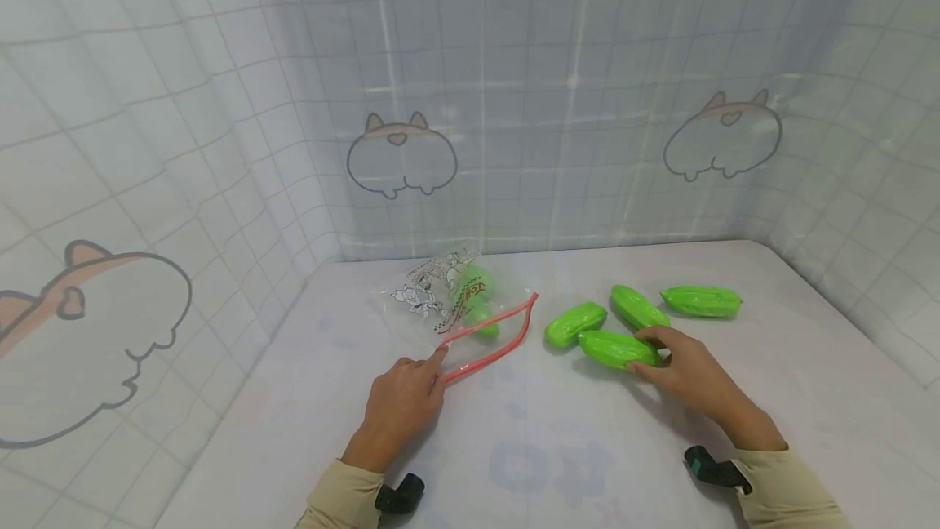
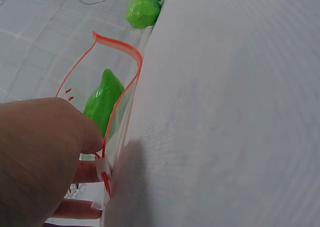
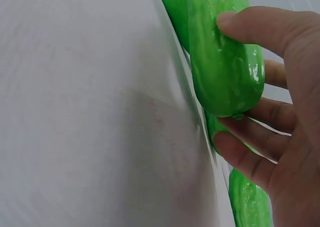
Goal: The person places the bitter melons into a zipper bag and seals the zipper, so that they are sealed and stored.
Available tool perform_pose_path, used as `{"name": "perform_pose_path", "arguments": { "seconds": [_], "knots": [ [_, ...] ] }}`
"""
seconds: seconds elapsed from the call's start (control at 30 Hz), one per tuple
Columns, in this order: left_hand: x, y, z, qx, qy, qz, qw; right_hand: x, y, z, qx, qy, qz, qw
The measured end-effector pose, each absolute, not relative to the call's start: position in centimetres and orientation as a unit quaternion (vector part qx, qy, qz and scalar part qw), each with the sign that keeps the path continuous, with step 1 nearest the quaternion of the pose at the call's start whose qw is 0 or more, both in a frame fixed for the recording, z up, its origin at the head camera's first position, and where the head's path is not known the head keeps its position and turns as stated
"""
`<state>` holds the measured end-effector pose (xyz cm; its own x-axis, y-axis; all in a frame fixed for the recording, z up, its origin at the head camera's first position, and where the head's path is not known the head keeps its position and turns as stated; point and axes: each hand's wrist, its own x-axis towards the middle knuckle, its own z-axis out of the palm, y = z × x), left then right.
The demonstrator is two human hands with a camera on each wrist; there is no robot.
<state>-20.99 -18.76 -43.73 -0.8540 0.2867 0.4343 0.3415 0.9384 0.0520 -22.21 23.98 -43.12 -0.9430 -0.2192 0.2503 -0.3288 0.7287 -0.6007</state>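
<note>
Your right hand (image 1: 686, 378) pinches the nearest green toy cucumber (image 1: 615, 348) by its right end, long axis running sideways, free tip aimed left; over there, apart from it, gapes the clear zip bag (image 1: 485, 362), nearer your left hand (image 1: 404, 400) (that one's pinching the red rim).

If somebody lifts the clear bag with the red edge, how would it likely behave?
The clear bag is probably floppy, because its see-through film looks thin. It may sag, as the left hand grips its edge. The green vegetable inside could slide out if tipped, since the red edge gapes.
</note>
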Motion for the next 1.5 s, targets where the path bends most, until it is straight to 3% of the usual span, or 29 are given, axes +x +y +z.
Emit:
{"name": "perform_pose_path", "arguments": {
  "seconds": [0.53, 0.77, 1.5],
  "knots": [
    [-21.1, -18.9, -43.8, -0.164, -0.962, -0.056, 0.209, -22.2, 23.4, -43.3, 0.137, -0.911, 0.368, 0.125],
    [-21.1, -18.9, -43.9, -0.163, -0.962, -0.058, 0.211, -21.9, 23.0, -43.2, 0.128, -0.908, 0.387, 0.101],
    [-21.2, -19.0, -44.2, -0.177, -0.956, -0.060, 0.227, -21.8, 22.3, -43.1, 0.112, -0.890, 0.431, 0.096]
  ]
}}
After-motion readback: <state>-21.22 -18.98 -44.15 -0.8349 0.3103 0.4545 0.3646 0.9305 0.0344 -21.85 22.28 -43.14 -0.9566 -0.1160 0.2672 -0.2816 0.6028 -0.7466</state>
